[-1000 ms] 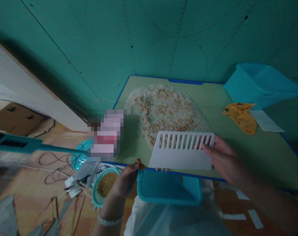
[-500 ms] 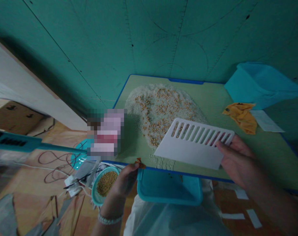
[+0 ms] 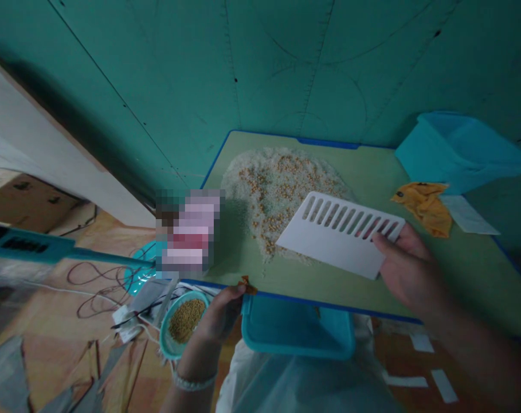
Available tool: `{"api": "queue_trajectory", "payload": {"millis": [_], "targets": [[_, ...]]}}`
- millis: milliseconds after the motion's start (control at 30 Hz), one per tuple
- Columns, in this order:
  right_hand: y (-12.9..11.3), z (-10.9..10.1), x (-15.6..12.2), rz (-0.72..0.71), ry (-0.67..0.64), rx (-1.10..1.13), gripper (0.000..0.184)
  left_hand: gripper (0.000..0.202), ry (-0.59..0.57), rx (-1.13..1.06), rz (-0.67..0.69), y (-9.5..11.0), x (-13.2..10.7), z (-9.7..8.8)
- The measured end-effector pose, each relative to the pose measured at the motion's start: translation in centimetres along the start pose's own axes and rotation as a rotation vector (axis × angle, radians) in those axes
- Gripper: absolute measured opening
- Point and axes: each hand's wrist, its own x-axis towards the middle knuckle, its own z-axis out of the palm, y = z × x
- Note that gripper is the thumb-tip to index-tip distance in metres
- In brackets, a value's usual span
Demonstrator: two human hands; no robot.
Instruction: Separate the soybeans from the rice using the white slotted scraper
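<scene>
My right hand (image 3: 408, 267) grips a white slotted plastic scraper (image 3: 329, 246) by its right end. The scraper is tilted over the near side of a spread of white grains mixed with yellow-brown beans (image 3: 281, 183), hiding part of it. These lie on a pale green table (image 3: 372, 166) with a blue edge. My left hand (image 3: 223, 307) is closed at the left corner of a turquoise bin (image 3: 298, 350), just below the table's front edge. A small orange-brown scrap (image 3: 248, 285) shows at its fingertips; what it is I cannot make out.
A turquoise bowl of beans (image 3: 187, 321) stands left of my left hand. A pixelated pink object (image 3: 191, 235) is at the table's left edge, beside a turquoise handle (image 3: 109, 258). At the right are another turquoise bin (image 3: 441, 155), an orange cloth (image 3: 427, 209) and white paper (image 3: 470, 215).
The scraper in my right hand has moved slightly away from the table's front edge. The strip of white grains near that edge no longer lies there. My left hand stays at the bin.
</scene>
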Motion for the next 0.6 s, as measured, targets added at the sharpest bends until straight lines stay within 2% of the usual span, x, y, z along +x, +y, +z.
{"api": "queue_trajectory", "payload": {"millis": [200, 400, 600], "targets": [[-0.8, 0.5, 2.3, -0.119, -0.015, 0.012, 0.017, 0.02, -0.026, 0.008, -0.002, 0.0, -0.1, 0.0], [-0.4, 1.0, 2.3, -0.032, -0.071, -0.02, 0.018, 0.016, -0.031, 0.027, -0.008, 0.1, -0.1, 0.1], [-0.2, 0.6, 1.3, 0.017, -0.07, -0.018, 0.019, 0.015, -0.019, 0.021, 0.0, 0.2, 0.0, 0.1]]}}
